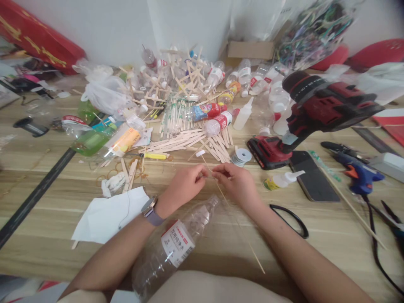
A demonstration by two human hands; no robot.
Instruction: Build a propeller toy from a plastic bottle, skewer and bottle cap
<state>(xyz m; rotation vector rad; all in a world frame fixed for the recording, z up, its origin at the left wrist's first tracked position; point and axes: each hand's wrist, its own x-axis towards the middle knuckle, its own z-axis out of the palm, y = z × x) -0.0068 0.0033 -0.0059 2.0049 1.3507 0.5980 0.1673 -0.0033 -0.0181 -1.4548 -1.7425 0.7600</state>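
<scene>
A thin wooden stick [225, 200] slants between my hands, with a small white cap [200, 153] at its upper end. My left hand [186, 182], below a watch, is closed with its fingertips pinched beside the stick. My right hand [234, 179] is closed too, thumb and index finger pinched near the stick's upper part. What lies between the fingertips of either hand is too small to make out. Below the hands a large clear plastic bottle [158, 256] with a white label lies tilted, its neck toward my hands.
A red and black drill [325, 105] stands at the right, beside a phone [314, 176], a glue bottle [279, 181] and a blue glue gun [358, 172]. Craft sticks [179, 142] and several bottles fill the back. White paper [104, 214] lies at the left.
</scene>
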